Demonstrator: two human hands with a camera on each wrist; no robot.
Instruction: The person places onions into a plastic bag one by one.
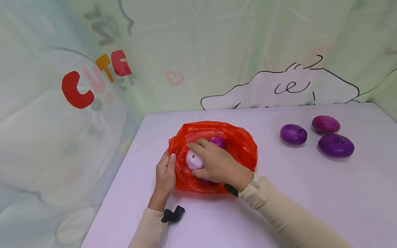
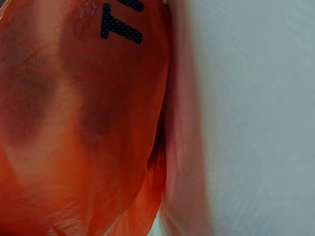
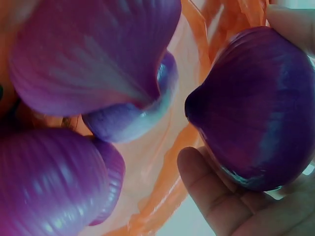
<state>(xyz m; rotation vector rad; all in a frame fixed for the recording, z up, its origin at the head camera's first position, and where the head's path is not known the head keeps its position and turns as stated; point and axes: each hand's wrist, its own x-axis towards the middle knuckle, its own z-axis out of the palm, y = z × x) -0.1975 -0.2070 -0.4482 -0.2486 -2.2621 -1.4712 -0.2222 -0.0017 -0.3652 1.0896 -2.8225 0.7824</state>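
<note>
A red plastic bag [image 1: 246,143] stands with its mouth wide on the table. My left hand [image 1: 165,174] holds its left side, the thumb lying along the rim. Over the bag's mouth my right hand [image 1: 217,163] grips a purple onion [image 3: 261,108] whose pale root end faces left in the head view. Fingers [image 3: 202,184] and thumb are curled round this onion in the right wrist view. Inside the bag lie several more purple onions [image 3: 49,182], partly covered by the hand and each other. The left wrist view shows mostly the bag's outer wall [image 2: 88,162].
To the right of the bag sit three purple onions, the nearest to it an onion [image 1: 293,134], behind on the right a redder onion [image 1: 325,124] and a wide dark one [image 1: 336,146]. The pale table [image 1: 310,193] ends at a printed curtain [image 1: 186,51] behind and on the left.
</note>
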